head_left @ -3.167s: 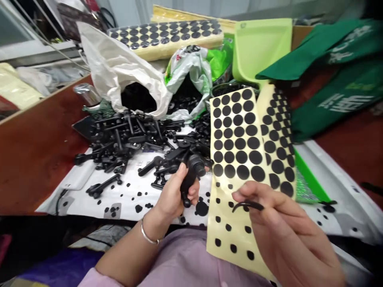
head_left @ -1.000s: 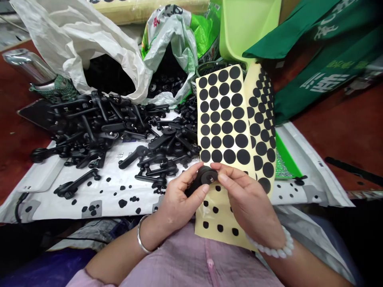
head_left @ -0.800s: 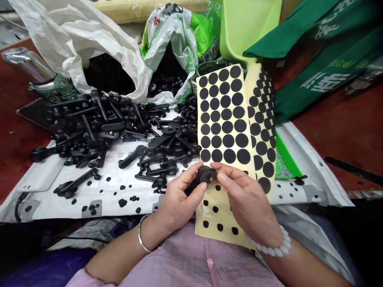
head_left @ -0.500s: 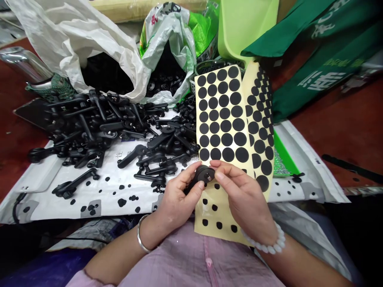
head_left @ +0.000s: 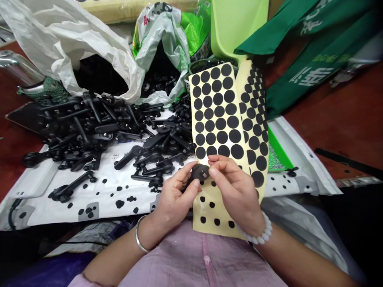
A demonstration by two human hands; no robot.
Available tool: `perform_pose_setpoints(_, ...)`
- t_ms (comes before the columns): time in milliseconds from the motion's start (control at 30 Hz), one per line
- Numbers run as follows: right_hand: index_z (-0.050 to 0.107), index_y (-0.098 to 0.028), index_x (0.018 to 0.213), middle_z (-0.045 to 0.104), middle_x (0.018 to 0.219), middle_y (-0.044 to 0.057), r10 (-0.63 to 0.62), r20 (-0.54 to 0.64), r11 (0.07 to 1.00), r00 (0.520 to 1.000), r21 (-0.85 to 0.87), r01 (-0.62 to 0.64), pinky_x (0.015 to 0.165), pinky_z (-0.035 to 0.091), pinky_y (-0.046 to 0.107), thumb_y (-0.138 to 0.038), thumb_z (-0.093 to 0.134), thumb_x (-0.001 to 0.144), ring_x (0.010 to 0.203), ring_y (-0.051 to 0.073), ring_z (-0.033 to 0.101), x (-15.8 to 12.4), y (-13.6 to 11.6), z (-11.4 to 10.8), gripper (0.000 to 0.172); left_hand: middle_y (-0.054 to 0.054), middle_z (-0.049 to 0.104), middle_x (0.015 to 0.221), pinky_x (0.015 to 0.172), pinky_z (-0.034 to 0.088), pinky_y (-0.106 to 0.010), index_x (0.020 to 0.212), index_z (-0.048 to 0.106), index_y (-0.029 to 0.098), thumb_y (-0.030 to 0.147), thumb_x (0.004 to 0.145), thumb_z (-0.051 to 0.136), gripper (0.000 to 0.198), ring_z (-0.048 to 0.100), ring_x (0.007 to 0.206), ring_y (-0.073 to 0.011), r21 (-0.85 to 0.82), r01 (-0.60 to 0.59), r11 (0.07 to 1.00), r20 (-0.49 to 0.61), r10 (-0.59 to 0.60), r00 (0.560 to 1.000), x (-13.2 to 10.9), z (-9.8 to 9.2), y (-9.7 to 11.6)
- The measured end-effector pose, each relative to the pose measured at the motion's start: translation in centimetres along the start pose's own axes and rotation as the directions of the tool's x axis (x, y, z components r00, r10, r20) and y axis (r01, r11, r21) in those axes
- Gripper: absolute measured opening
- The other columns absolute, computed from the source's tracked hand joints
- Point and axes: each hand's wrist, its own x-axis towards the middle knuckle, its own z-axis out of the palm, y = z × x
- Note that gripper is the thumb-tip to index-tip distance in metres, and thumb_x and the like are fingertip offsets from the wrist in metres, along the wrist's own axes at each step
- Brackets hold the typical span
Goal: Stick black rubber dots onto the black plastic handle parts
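My left hand (head_left: 176, 195) is closed round a black plastic crank handle (head_left: 200, 172), its round disc end turned up. A small shiny slot or metal bit shows on the disc. My right hand (head_left: 235, 191) is closed in a pinch, thumb and fingers at the disc's right rim. Anything thin between those fingertips is too small to make out. Under both hands lies a cream sheet of black round stickers (head_left: 215, 230). Full discs fill its upper part, while small black spots dot the lower part. The handle's arm is mostly hidden in my left palm.
A heap of black crank handles (head_left: 86, 127) covers the table's left and middle. Behind stand a white bag (head_left: 98, 36) and a green-and-white bag (head_left: 167, 28) holding black parts. A second sticker sheet (head_left: 260, 159), a bright green tray (head_left: 279, 153) and a light green scoop (head_left: 239, 28) are rightward.
The view has shifted slightly, so the scene sits a little further left. Both hands stay at the crank handle, whose disc is tilted a bit differently and shows its shiny bit more clearly.
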Motion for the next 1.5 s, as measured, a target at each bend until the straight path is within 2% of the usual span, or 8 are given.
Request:
perform_pose_setpoints(400,0.057,-0.020,0.076,0.056,0.100,0.008,-0.091,-0.019,0.992,0.996,-0.088,0.089,0.082,0.044,0.036,-0.025,0.052,0.086,0.099,0.023,0.053,0.6,-0.1,0.1,0.013,-0.001,0.066,0.076,0.059,0.049,-0.023,0.119,0.056,0.017,0.025,0.082,0.059,0.038,0.059,0.060,-0.0108,-0.048,0.047,0.998,-0.039,-0.049,0.998,0.3,0.4,0.4)
perform_pose_setpoints(733,0.058,-0.020,0.075,0.057,0.097,0.008,-0.095,0.006,0.991,0.995,-0.097,0.095,0.077,0.047,0.033,-0.025,0.052,0.086,0.096,0.022,0.055,0.7,-0.5,0.1,0.014,-0.002,0.068,0.082,0.062,0.051,-0.023,0.116,0.056,0.017,0.019,0.077,0.061,0.040,0.061,0.061,-0.0106,-0.154,0.077,0.985,-0.005,-0.079,0.997,0.4,0.1,0.5)
perform_pose_setpoints(833,0.058,-0.020,0.074,0.057,0.096,0.008,-0.093,0.013,0.992,0.996,-0.083,0.094,0.076,0.048,0.033,-0.026,0.052,0.086,0.096,0.022,0.055,0.7,-0.6,0.1,0.015,-0.005,0.070,0.086,0.060,0.051,-0.024,0.119,0.056,0.017,0.026,0.080,0.060,0.040,0.063,0.063,-0.0124,-0.203,0.102,0.974,0.023,-0.099,0.995,0.4,-0.1,0.2)
perform_pose_setpoints(967,0.057,-0.020,0.071,0.056,0.093,0.007,-0.096,0.025,0.993,0.995,-0.066,0.097,0.076,0.050,0.034,-0.026,0.052,0.086,0.094,0.022,0.055,0.7,-0.7,0.1,0.017,-0.006,0.070,0.086,0.053,0.051,-0.024,0.112,0.059,0.016,0.041,0.085,0.055,0.036,0.062,0.056,-0.0124,-0.225,0.147,0.963,-0.048,-0.162,0.986,0.7,-0.2,-0.1)
perform_pose_setpoints(1200,0.055,-0.020,0.073,0.055,0.094,0.007,-0.148,0.027,0.982,0.989,-0.116,0.150,0.079,0.048,0.034,-0.022,0.050,0.087,0.092,0.021,0.055,0.8,-0.4,0.1,0.015,-0.002,0.070,0.083,0.057,0.055,-0.024,0.101,0.061,0.018,0.039,0.080,0.064,0.029,0.063,0.063,-0.0123,-0.213,0.137,0.967,-0.083,-0.158,0.984,1.2,0.1,-0.2)
perform_pose_setpoints(1367,0.053,-0.021,0.078,0.054,0.092,0.005,-0.258,0.022,0.936,0.966,-0.243,0.255,0.084,0.044,0.037,-0.021,0.050,0.088,0.092,0.021,0.054,0.5,0.1,0.0,0.011,-0.001,0.069,0.077,0.055,0.053,-0.022,0.102,0.060,0.018,0.038,0.083,0.061,0.028,0.062,0.057,-0.0101,-0.168,0.121,0.978,-0.083,-0.136,0.987,1.2,0.1,-0.5)
perform_pose_setpoints(1433,0.052,-0.021,0.088,0.054,0.091,0.004,-0.240,-0.007,0.935,0.971,-0.269,0.229,0.078,0.046,0.037,-0.023,0.054,0.087,0.083,0.020,0.055,0.4,0.3,0.0,0.003,-0.001,0.068,0.075,0.053,0.051,-0.021,0.103,0.059,0.018,0.039,0.083,0.060,0.028,0.061,0.055,-0.0101,-0.147,0.136,0.980,-0.077,-0.148,0.986,1.1,0.2,-0.6)
perform_pose_setpoints(1500,0.048,-0.022,0.101,0.054,0.087,0.002,-0.135,-0.021,0.971,0.991,-0.200,0.128,0.065,0.049,0.032,-0.026,0.061,0.084,0.067,0.016,0.055,0.4,0.3,-0.1,0.022,0.000,0.067,0.073,0.051,0.050,-0.020,0.103,0.059,0.018,0.039,0.084,0.059,0.028,0.061,0.055,-0.0103,-0.132,0.142,0.981,-0.065,-0.151,0.986,1.0,0.2,-0.5)
